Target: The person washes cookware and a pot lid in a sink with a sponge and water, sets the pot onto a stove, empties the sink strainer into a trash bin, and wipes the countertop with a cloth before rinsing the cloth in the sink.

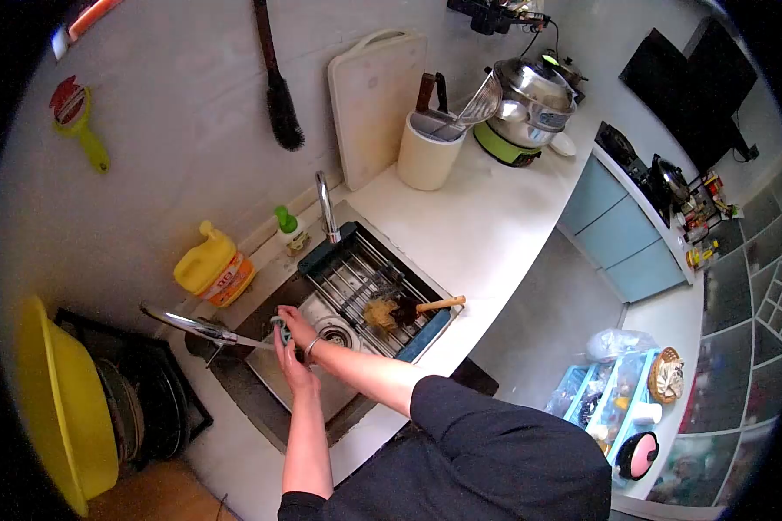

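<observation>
Over the sink point(274, 363), my right hand point(299, 326) is closed round a small greenish thing point(281, 329), whose kind I cannot make out. My left hand point(296, 372) presses against it from below, its fingers partly hidden. A bracelet sits on my right wrist. Beside the hands, water runs from the chrome faucet point(202, 327). To their right, a metal drying rack point(334, 271) spans the sink and bears a brush with a wooden handle point(440, 305) and a tan scrubber point(379, 314).
A yellow jug point(215, 267) and a green-topped pump bottle point(292, 231) stand along the wall. A yellow basin point(71, 408) leans at the left. Farther back are a cutting board point(377, 104), a white utensil holder point(427, 158) and a steel pot point(530, 104).
</observation>
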{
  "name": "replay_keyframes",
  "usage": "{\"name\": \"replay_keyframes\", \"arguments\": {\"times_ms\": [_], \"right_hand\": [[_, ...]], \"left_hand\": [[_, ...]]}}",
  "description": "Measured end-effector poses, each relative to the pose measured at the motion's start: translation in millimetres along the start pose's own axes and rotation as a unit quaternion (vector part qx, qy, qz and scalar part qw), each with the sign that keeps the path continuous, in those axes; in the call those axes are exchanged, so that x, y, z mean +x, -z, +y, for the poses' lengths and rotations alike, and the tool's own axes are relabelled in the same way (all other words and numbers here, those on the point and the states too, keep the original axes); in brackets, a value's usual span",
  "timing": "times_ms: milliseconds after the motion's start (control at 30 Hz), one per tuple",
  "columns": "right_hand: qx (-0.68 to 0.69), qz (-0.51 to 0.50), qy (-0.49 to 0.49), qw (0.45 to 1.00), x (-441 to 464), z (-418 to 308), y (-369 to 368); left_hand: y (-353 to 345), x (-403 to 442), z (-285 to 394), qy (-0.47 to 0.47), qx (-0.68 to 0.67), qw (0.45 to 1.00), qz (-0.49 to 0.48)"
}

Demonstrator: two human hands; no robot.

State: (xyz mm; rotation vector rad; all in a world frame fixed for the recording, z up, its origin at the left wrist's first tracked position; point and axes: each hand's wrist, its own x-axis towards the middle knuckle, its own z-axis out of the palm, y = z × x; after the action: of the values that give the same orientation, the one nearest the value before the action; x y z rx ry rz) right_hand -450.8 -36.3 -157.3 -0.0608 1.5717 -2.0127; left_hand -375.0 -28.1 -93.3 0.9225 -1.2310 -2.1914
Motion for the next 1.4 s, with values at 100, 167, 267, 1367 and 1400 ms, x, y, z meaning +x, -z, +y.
{"name": "replay_keyframes", "arguments": {"times_ms": [100, 167, 267, 1367, 1400], "right_hand": [[-0.023, -0.052, 0.003, 0.998, -9, 26, -1], [-0.080, -0.037, 0.049, 0.995, -23, 45, -6], [0.070, -0.037, 0.038, 0.996, -6, 44, -12], [-0.459, -0.174, 0.107, 0.865, -27, -37, 21], [-0.449, -0.156, 0.044, 0.879, -34, -57, 23]], "left_hand": [[12, 25, -3, -0.063, -0.019, 0.997, -0.046], [29, 44, -8, -0.113, 0.086, 0.990, -0.024], [27, 33, -9, -0.074, 0.023, 0.996, -0.039], [77, 45, -19, 0.152, -0.150, 0.977, 0.026], [79, 43, -11, 0.164, -0.126, 0.976, 0.075]]}}
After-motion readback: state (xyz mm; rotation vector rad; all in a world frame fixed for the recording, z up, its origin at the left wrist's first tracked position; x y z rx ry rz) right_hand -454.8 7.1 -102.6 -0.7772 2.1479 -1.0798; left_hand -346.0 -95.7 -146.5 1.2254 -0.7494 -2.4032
